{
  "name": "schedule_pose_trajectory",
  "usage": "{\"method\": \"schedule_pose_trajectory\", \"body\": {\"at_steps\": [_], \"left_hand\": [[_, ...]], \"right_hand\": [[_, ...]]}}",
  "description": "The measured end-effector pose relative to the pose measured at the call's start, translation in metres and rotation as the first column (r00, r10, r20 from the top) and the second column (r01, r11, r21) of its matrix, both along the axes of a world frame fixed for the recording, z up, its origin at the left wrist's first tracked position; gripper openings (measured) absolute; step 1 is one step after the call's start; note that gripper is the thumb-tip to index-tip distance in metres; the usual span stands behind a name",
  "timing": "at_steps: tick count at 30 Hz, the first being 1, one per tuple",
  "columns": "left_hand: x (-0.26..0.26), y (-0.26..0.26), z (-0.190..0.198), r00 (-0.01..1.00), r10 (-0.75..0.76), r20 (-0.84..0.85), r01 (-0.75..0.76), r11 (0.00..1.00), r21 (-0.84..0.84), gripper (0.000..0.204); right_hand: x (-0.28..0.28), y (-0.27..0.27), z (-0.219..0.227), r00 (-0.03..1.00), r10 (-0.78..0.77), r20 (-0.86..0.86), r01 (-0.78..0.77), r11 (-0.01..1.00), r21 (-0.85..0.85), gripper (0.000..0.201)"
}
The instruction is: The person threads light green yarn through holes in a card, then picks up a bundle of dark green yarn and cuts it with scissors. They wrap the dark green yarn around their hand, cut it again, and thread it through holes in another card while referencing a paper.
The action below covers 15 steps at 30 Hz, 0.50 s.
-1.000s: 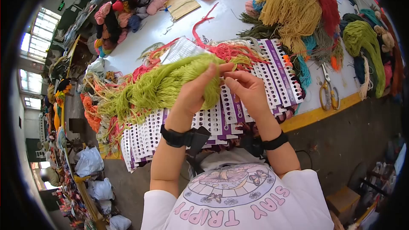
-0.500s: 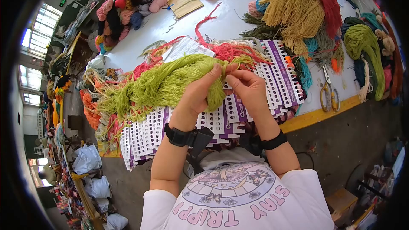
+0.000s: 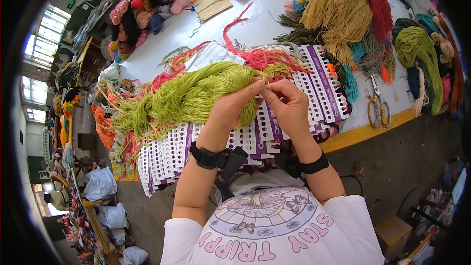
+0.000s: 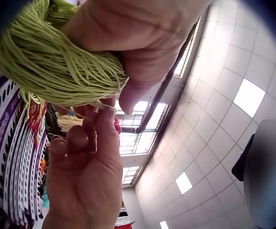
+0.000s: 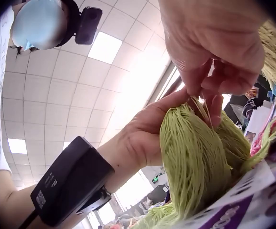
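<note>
Lying across punched white and purple plastic cards (image 3: 314, 88): a thick, fluffy lime-green yarn hank (image 3: 181, 95). Wrapped around its folded end, left hand (image 3: 230, 105) fingers curled tight. Just beside, right hand (image 3: 289, 105) fingertips together, pinching thin strands.

White worktable (image 3: 196, 39) with yellow front edge (image 3: 365, 130), grey concrete floor (image 3: 407, 162), tall windows (image 3: 41, 39) at left, tiled ceiling with panel lights (image 5: 104, 47).

Yarn workshop, heaped skeins (image 3: 343, 10), punched sample cards (image 3: 319, 86)
</note>
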State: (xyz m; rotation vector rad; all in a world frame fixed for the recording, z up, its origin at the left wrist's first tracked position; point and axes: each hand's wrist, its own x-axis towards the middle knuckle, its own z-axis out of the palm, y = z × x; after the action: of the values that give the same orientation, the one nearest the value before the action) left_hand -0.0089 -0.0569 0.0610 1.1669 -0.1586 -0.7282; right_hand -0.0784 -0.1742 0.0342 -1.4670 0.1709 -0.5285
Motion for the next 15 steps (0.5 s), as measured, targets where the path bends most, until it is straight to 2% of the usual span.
{"method": "schedule_pose_trajectory", "body": {"at_steps": [1,4,10,13,15], "left_hand": [[0.0,-0.001,0.0,0.998,0.022,0.051,-0.023,1.0,0.015,0.021],[0.001,-0.001,-0.006,0.994,0.068,0.086,-0.07,0.997,0.027,0.021],[0.001,-0.002,-0.006,0.996,0.082,0.027,-0.083,0.996,0.042,0.021],[-0.002,-0.006,-0.011,0.991,0.11,0.077,-0.113,0.993,0.041,0.021],[-0.004,-0.01,-0.01,0.973,0.147,0.178,-0.166,0.981,0.099,0.021]], "right_hand": [[0.0,0.0,-0.001,1.0,-0.023,-0.006,0.022,0.995,-0.093,0.008],[0.0,0.0,-0.004,0.999,-0.025,0.029,0.024,0.999,0.03,0.009],[-0.002,-0.005,0.001,0.99,0.065,-0.127,-0.032,0.968,0.248,0.009],[0.0,-0.003,-0.003,0.991,0.063,-0.117,-0.051,0.994,0.102,0.011],[0.002,-0.003,-0.004,0.99,0.05,-0.135,-0.036,0.994,0.101,0.009]]}}
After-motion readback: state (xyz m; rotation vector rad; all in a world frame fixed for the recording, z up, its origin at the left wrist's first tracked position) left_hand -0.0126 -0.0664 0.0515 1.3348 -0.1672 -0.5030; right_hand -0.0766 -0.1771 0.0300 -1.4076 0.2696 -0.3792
